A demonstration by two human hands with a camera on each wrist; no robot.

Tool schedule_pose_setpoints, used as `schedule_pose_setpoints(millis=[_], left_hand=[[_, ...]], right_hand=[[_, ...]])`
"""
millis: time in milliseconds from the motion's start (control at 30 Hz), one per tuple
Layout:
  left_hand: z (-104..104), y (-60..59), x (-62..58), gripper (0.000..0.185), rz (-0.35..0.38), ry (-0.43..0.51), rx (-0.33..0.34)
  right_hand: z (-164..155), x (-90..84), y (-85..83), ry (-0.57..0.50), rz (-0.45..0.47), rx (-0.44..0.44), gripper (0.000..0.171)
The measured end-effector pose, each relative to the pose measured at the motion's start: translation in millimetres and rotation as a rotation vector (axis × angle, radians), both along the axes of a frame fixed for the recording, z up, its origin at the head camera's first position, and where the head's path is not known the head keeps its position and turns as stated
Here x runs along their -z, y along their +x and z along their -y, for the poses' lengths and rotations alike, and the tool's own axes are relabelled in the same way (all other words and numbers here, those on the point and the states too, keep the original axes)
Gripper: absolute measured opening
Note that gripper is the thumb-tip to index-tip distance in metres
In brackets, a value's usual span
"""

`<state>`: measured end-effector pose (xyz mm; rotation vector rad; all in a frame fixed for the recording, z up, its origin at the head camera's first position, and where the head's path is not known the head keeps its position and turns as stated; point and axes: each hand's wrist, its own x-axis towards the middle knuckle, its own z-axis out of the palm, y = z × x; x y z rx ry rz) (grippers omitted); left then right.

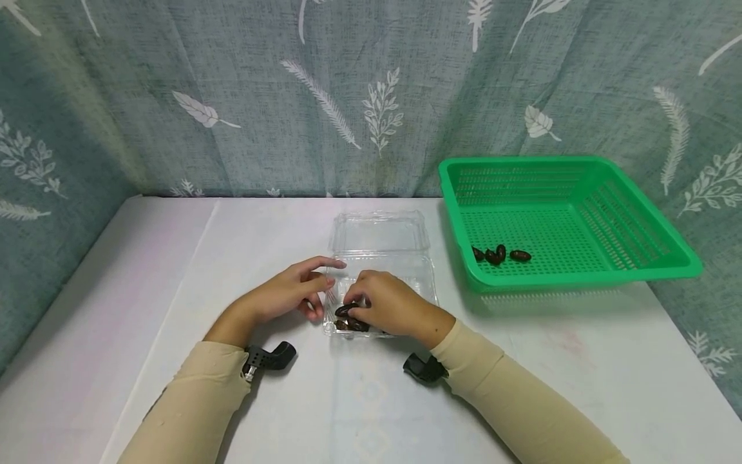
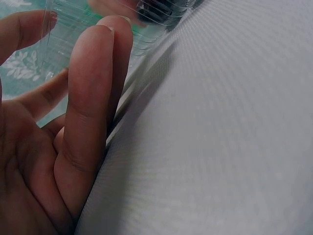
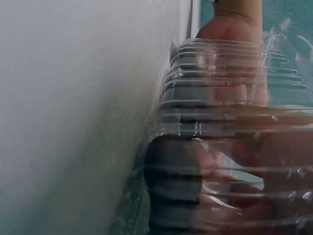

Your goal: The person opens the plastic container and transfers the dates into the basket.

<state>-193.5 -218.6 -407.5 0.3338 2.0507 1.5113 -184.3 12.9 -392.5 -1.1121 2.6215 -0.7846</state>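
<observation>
Nearest, two beige sleeves reach over the white surface, a black wrist device at the edge of each. Beyond them, the front part of a clear plastic box holds a few dark brown oblong fruits. The right hand dips inside it, its grip pinching one dark fruit between thumb and fingers, above the others at the front left corner. The left hand is at the box's left side, its grip loosely spread, with the index finger over the rim. The box's lid lies folded open behind. Farther right, a green basket holds four similar fruits near its front left corner. A leaf-patterned grey-green curtain hangs behind everything.
</observation>
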Motion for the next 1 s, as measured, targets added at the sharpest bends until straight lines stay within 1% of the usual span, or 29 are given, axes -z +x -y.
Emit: schedule_pose_setpoints(millis=[200, 433, 600, 733, 1000], left_hand=[[-1, 0.7, 0.4, 0.05, 0.01, 0.004, 0.009], [0, -0.2, -0.5, 0.048, 0.004, 0.004, 0.0], [0, -0.6, -0.1, 0.047, 0.008, -0.001, 0.01], [0, -1.9, 0.7, 0.047, 0.004, 0.002, 0.007], [1, -1.0, 0.3, 0.048, 0.003, 0.002, 0.008]], right_hand=[[-3, -1.8, -0.2, 0.004, 0.02, 0.004, 0.011], [-7, -7.5, -1.3, -0.076, 0.105, 0.007, 0.009], [-11, -12.1, -1.5, -0.092, 0.119, 0.006, 0.01], [-14, -18.4, -2.4, -0.112, 0.113, 0.017, 0.011], [-19, -31.1, -2.7, -0.134, 0.03, 0.05, 0.011]])
